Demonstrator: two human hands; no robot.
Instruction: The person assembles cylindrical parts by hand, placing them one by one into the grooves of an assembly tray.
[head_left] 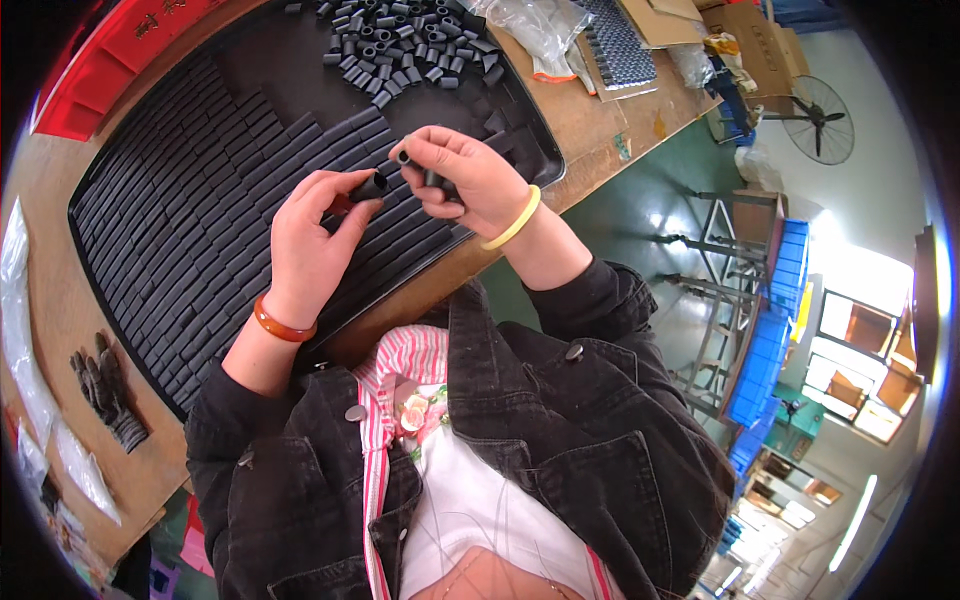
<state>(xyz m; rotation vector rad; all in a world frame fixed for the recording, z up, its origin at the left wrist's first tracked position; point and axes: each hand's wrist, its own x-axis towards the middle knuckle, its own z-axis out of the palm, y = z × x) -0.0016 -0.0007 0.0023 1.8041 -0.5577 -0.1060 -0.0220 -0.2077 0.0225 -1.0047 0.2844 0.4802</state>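
Observation:
Between the thumb and fingers of my left hand (pixel 312 225) is a short black tube (pixel 371 186), its hollow end turned toward my other hand. My right hand (pixel 462 180) is curled around a few more black tubes (pixel 436 181); one open tube end (pixel 404 157) shows at its fingertips. Both hands are over a large black tray (pixel 548 150), a little apart from each other. Rows of black tubes (pixel 190 220) lie packed side by side across much of the tray. Loose black tubes (pixel 405 50) are heaped at its far side.
A red plastic bin (pixel 90 85) stands at the far left. Near the table's left edge lie a dark glove (pixel 108 392) and clear plastic sheeting (pixel 35 340). Plastic bags (pixel 545 35) and cardboard (pixel 665 22) sit at the far right. Beyond are blue crates (pixel 765 350) and a fan (pixel 818 118).

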